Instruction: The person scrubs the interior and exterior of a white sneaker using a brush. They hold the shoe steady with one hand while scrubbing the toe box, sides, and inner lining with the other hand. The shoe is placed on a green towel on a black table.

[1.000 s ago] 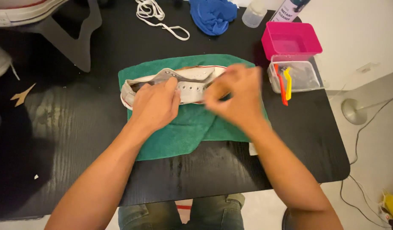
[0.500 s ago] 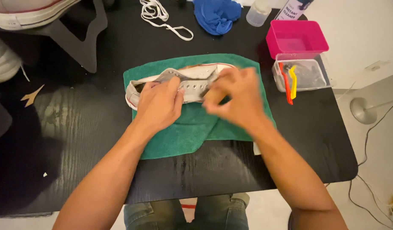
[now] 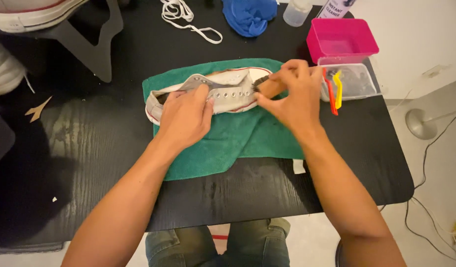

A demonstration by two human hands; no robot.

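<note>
Fingers (image 3: 282, 79) grip wood brush (image 3: 267, 86) w/ bristles on canvas shoe (image 3: 228, 91).

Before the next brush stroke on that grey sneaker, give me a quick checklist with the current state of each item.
1. Left hand pressing the grey sneaker steady: ok.
2. Right hand has a grip on the wooden brush: ok.
3. Bristles at the sneaker's toe end: ok; actual contact cannot tell.
4. Sneaker lies fully on the green towel: ok.
5. Laces out of the eyelets: ok; a white lace lies apart on the table.
6. Cleaner on the bristles: cannot tell.
</note>
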